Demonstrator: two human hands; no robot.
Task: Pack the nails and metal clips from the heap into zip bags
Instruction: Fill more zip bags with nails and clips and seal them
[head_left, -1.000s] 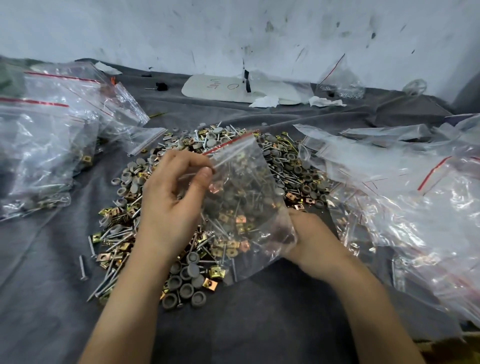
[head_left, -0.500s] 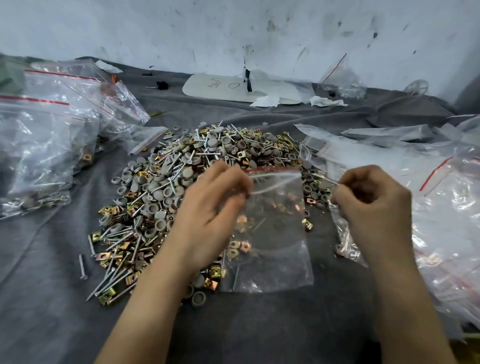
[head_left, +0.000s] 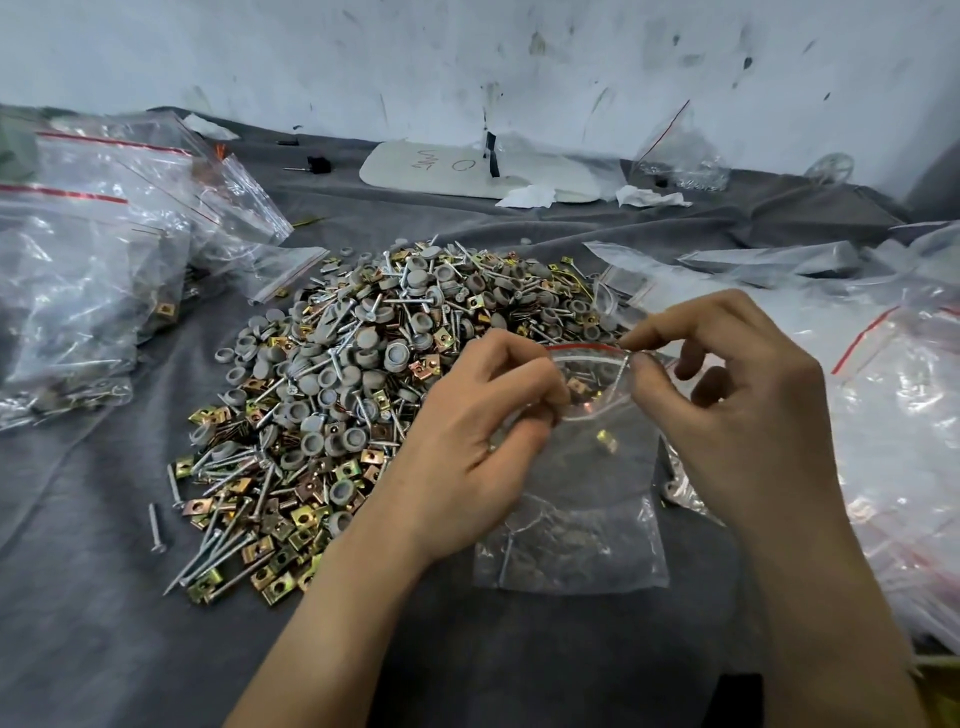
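Note:
A heap (head_left: 363, 374) of silver nails, gold metal clips and grey round caps lies on the grey cloth. In front of its right side hangs a small clear zip bag (head_left: 576, 499) with a red strip at its mouth, its bottom resting on the cloth. My left hand (head_left: 478, 441) pinches the bag's left top edge. At the right top edge my right hand (head_left: 727, 415) pinches the mouth and holds a nail (head_left: 621, 374) that points down into the opening. A few clips and nails show inside the bag.
Filled zip bags (head_left: 88, 291) are piled at the left. A pile of empty zip bags (head_left: 883, 374) covers the right side. A white board (head_left: 467, 171), paper scraps and another bag (head_left: 680, 156) lie at the back by the wall. Grey cloth (head_left: 104, 597) spreads in front.
The bag went from tilted over the heap to hanging upright in front of it. My right hand rose from under the bag to its mouth, now with a nail at the opening.

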